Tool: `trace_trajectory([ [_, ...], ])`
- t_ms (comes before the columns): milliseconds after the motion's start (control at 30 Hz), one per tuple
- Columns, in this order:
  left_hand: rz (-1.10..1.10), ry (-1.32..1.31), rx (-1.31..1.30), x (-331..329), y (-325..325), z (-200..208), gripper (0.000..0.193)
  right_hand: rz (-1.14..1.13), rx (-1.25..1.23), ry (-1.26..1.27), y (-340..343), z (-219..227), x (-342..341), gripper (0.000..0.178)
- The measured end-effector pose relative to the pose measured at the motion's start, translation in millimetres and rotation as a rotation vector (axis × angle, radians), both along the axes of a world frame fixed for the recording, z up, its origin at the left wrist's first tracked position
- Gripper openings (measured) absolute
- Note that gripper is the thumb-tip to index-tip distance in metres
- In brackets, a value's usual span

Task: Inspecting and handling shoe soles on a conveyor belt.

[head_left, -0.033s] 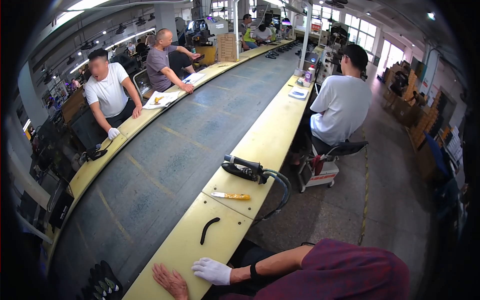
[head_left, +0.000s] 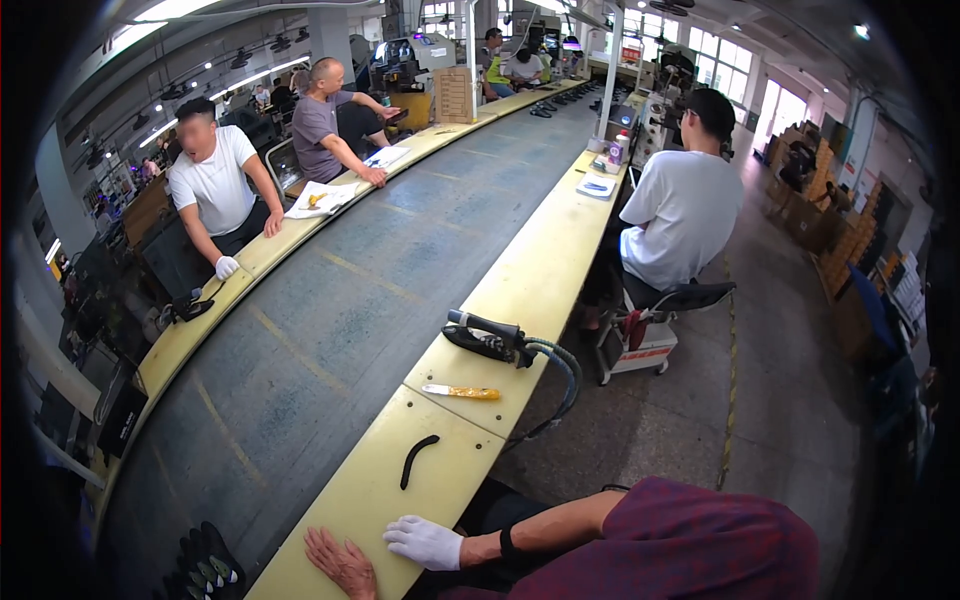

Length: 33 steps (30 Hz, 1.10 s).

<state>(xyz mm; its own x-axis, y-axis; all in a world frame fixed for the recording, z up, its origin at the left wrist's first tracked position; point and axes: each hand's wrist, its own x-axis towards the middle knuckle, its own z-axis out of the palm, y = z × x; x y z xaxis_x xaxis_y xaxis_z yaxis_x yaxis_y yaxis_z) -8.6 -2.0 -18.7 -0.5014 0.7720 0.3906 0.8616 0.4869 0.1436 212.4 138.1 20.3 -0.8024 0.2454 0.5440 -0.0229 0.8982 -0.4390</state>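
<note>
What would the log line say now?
left hand: bare, on bench | right hand: white-gloved, on bench | black curved strip: lying untouched

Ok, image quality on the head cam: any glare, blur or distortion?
Head view: the worktop across the belt bows with fisheye distortion, and corners fall black; windows and a ceiling light glare white; the left hand and right hand look reasonably sharp; distant machinery is softer.

On the pale yellow bench (head_left: pixel 350 490), the bare left hand (head_left: pixel 345 565) rests at the near end, the gloved right hand (head_left: pixel 425 543) by the right edge. Farther along lie a curved black strip (head_left: pixel 410 460), an orange-handled tool (head_left: pixel 465 392) and a black iron (head_left: pixel 480 343).
</note>
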Motion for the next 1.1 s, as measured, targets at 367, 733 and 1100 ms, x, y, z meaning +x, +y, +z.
trace_trajectory([
  [367, -0.014, 0.081, -0.042, 4.1, 2.3, 14.9, 0.064, 0.029, -0.095, -0.042, 3.7, -6.4, -3.5, 0.026],
  [733, 0.053, -0.266, -0.019, 4.9, 1.3, -13.7, 0.066, 0.044, -0.024, 0.054, 7.6, 6.4, 3.1, 0.025],
  [1100, 0.173, -0.166, 0.119, 31.5, 26.6, 21.0, 0.067, 0.043, 0.143, -0.034, 10.6, 8.9, -3.9, 0.027],
])
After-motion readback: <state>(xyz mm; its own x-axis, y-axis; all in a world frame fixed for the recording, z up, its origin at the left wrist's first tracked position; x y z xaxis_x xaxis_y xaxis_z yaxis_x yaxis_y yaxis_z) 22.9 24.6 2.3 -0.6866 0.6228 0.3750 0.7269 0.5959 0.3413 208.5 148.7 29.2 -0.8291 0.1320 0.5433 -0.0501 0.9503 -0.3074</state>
